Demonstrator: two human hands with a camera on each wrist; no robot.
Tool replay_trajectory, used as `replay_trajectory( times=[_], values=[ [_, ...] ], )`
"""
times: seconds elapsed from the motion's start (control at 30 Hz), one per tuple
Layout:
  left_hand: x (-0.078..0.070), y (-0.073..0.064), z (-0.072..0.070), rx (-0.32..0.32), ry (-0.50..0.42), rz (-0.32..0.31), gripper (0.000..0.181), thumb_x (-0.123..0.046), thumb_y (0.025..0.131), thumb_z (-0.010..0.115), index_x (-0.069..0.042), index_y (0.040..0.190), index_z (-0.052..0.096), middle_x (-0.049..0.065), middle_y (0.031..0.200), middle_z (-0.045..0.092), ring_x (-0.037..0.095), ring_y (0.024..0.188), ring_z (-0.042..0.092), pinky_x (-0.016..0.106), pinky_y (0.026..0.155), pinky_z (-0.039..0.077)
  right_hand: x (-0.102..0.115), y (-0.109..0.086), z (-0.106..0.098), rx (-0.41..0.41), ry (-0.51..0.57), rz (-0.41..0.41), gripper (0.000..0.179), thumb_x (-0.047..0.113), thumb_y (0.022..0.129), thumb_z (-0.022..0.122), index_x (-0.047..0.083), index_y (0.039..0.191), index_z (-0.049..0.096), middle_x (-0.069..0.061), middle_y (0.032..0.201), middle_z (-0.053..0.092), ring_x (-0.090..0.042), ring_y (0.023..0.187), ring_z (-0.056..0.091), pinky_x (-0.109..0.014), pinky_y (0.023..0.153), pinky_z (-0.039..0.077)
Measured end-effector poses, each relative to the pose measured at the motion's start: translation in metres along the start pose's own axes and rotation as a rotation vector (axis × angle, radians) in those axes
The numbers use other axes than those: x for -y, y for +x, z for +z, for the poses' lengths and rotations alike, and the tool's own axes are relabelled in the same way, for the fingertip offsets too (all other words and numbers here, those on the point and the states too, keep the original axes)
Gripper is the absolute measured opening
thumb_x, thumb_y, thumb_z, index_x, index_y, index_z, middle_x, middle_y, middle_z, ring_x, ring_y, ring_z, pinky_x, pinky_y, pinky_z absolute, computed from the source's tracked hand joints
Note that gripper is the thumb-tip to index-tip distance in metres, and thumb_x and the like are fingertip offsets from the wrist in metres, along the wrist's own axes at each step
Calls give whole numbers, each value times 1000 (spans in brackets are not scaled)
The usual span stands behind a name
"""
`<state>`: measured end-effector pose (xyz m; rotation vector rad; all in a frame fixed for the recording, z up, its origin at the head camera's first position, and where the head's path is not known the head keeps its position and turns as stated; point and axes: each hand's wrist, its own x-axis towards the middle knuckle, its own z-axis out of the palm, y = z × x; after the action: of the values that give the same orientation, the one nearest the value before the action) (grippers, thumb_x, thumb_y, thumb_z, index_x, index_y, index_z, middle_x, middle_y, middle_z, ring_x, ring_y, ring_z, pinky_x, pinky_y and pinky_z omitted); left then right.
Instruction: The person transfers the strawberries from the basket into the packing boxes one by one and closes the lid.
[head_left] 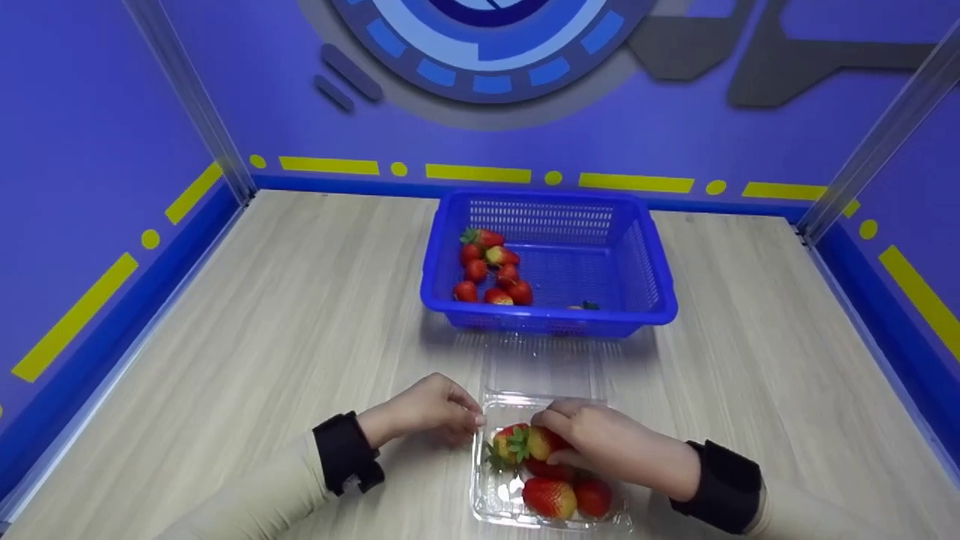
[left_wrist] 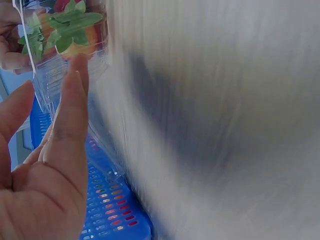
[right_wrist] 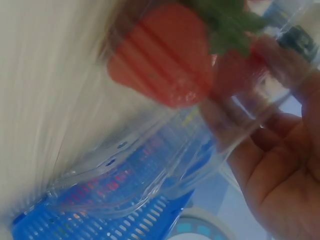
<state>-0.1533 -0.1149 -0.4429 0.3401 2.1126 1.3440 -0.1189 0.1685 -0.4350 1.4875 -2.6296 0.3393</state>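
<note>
In the head view, a clear plastic clamshell box (head_left: 510, 491) lies with its lid (head_left: 544, 367) folded back toward the basket. Inside are several strawberries (head_left: 549, 498). My right hand (head_left: 611, 442) reaches into the box from the right, and its thumb and fingers pinch a red strawberry with a pale top (head_left: 540, 442). At the box's left edge is my left hand (head_left: 435, 409), fingertips at the rim. The left wrist view has its index finger (left_wrist: 72, 110) extended against the clear side wall, thumb apart from it. Through the plastic, the right wrist view has a large strawberry (right_wrist: 165, 55).
Behind the box stands a blue perforated basket (head_left: 551, 319), with several strawberries (head_left: 506, 274) mostly on its left side. Blue panels (head_left: 75, 187) enclose the wooden tabletop (head_left: 315, 300) at the left, back and right.
</note>
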Motion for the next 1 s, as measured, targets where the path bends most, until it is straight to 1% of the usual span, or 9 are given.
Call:
replay_trajectory(
  times=[0.07,0.1,0.2,0.3,0.4,0.5,0.77,0.87,1.0],
  values=[
    [0,0,0,3,-13,1,21,-10,90,74,8,102,75,25,90,78,9,64,71,30,66,64,2,0,1,-14,-22,3,32,24,88,80,8,111,66,0,93,69,-12,84,67,-25,76,59],
    [0,0,0,5,-23,0,21,-9,90,74,8,102,75,25,90,77,8,63,71,30,66,64,4,1,2,-18,-32,7,31,23,87,81,8,111,66,0,93,70,-12,85,67,-25,76,59],
    [-1,0,1,5,-49,-8,20,-7,90,73,9,102,74,27,91,77,12,64,73,31,66,64,7,2,3,-2,-45,35,30,22,87,80,8,111,67,-1,93,69,-14,85,69,-25,75,59],
    [-1,-1,1,3,-65,-14,19,-5,90,73,10,102,73,28,91,77,16,67,76,32,67,64,11,4,3,33,-50,70,29,21,88,80,8,110,67,-1,92,68,-15,84,69,-25,73,59],
    [-1,-1,1,-1,-56,-15,19,-6,90,74,9,100,74,27,90,77,15,66,75,30,66,64,13,6,3,60,-43,99,27,20,88,80,9,108,66,-1,90,67,-14,82,69,-24,70,59],
    [-1,0,1,-1,-44,-12,18,-7,90,74,8,98,74,26,89,77,14,65,75,30,66,64,15,7,4,68,-36,120,28,20,87,80,8,108,66,-1,89,69,-15,81,70,-25,71,59],
    [0,1,3,1,-57,-4,17,-8,90,74,8,97,74,25,87,77,15,66,75,31,67,64,19,7,9,41,-79,124,32,22,86,81,8,112,67,-2,91,73,-18,83,72,-29,73,61],
    [2,1,4,3,-78,-5,17,-7,89,73,9,96,74,25,87,77,14,66,75,32,68,65,20,7,12,23,-109,104,31,20,85,82,7,110,68,-2,91,73,-18,83,72,-28,74,61],
    [2,2,4,4,-86,-18,16,-6,89,73,9,96,75,24,87,78,12,65,74,32,68,65,20,7,16,15,-135,63,26,15,84,82,7,106,70,-3,96,73,-18,89,72,-26,79,61]
  ],
)
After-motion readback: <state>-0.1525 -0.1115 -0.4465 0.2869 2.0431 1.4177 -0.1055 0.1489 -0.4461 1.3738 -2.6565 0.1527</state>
